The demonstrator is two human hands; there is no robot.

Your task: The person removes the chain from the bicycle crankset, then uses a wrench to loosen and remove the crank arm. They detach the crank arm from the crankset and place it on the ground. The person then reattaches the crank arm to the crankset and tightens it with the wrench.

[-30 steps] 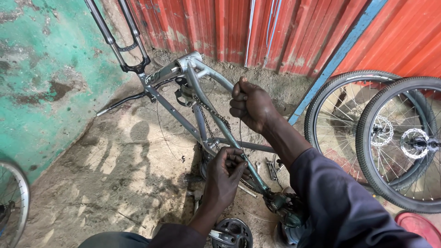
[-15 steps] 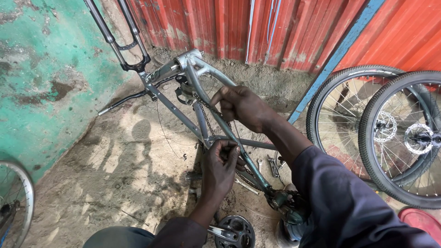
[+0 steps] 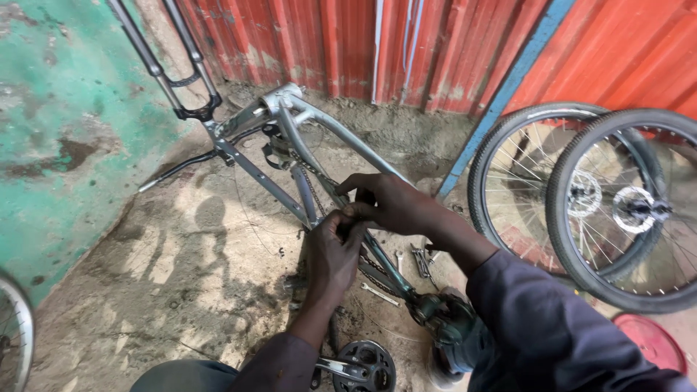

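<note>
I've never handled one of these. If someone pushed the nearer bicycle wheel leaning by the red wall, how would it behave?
The nearer wheel stands upright on its round tyre, so a push would probably send it rolling or tipping over. Its thin spokes and open middle suggest it is light for its size. The rim looks stiff, and the disc at its hub adds little weight.

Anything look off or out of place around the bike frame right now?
The bike frame lies upside down in the dirt with no wheels; two wheels lean on the red wall. Wrenches and a crankset lie loose on the ground. Both hands, left and right, meet at one frame tube.
</note>
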